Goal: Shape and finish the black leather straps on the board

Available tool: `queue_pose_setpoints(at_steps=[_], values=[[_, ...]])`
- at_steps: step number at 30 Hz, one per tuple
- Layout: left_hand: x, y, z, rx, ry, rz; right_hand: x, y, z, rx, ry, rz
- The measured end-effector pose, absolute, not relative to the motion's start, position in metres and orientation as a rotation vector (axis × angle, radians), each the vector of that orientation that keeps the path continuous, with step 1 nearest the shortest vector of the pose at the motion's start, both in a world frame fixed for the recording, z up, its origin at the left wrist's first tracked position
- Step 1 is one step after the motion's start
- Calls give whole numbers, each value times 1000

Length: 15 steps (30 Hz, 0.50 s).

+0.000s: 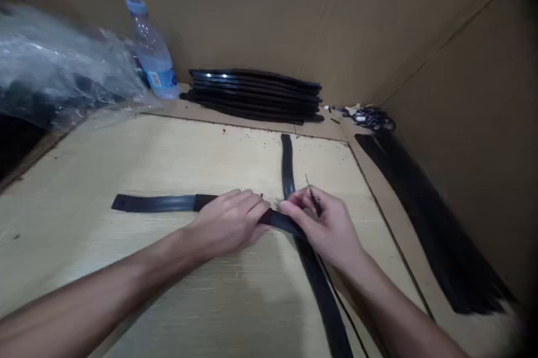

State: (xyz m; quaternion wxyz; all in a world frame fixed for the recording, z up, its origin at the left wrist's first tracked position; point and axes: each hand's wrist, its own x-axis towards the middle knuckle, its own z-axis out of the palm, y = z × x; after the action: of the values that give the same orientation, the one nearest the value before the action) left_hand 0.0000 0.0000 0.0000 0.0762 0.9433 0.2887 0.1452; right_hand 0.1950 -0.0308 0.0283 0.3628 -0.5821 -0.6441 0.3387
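Note:
My left hand (235, 221) is closed around a flat black strap (163, 203) that lies crosswise on the board, its free end reaching left. A browner section of the strap shows on either side of my fingers. To the right, my right hand (323, 221) is closed, with a thin dark pointed tool (313, 198) held in it and its tip sticking up. Its thumb and index finger pinch together just above the strap's right part; whatever is between them is too small to make out. Beneath this hand runs a second black strap (317, 279), lengthwise.
A pale board (189, 291) covers the work surface. Along the back stand a stack of black strips (256, 94), a water bottle (153, 58) and a clear plastic bag (63, 61). More black strips (428, 229) lie at right, near a dark tangled bundle (372, 118). Cardboard walls (260, 16) enclose the surface.

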Motion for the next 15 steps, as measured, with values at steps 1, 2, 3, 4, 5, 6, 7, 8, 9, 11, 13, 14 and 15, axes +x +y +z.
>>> queue_pose_setpoints(at_steps=[1, 2, 3, 4, 5, 6, 7, 8, 9, 11, 13, 14, 15], values=[[0, 2, 1, 2828, 874, 445, 199, -30, 29, -1507, -1689, 850], [0, 3, 2, 2827, 884, 449, 203, -30, 29, -1517, -1722, 830], [0, 5, 3, 2823, 895, 450, 207, -30, 29, -1527, -1758, 812], [1, 6, 3, 2817, 907, 446, 209, -29, 30, -1539, -1795, 792], [1, 8, 4, 2804, 920, 434, 211, -29, 31, -1554, -1840, 774], [1, 9, 4, 2790, 934, 421, 212, -30, 32, -1570, -1879, 757], [1, 10, 4, 2777, 950, 407, 212, -30, 34, -1584, -1918, 745], [2, 11, 4, 2766, 965, 394, 213, -30, 35, -1592, -1960, 737], [2, 11, 4, 2759, 978, 385, 212, -31, 36, -1590, -2004, 733], [3, 13, 5, 2748, 987, 372, 213, -31, 37, -1570, -2098, 716], [3, 13, 6, 2728, 988, 363, 214, -31, 35, -1537, -2185, 665], [3, 14, 6, 2716, 988, 361, 215, -31, 33, -1515, -2219, 626], [2, 14, 6, 2705, 986, 361, 216, -31, 30, -1488, -2247, 582]])
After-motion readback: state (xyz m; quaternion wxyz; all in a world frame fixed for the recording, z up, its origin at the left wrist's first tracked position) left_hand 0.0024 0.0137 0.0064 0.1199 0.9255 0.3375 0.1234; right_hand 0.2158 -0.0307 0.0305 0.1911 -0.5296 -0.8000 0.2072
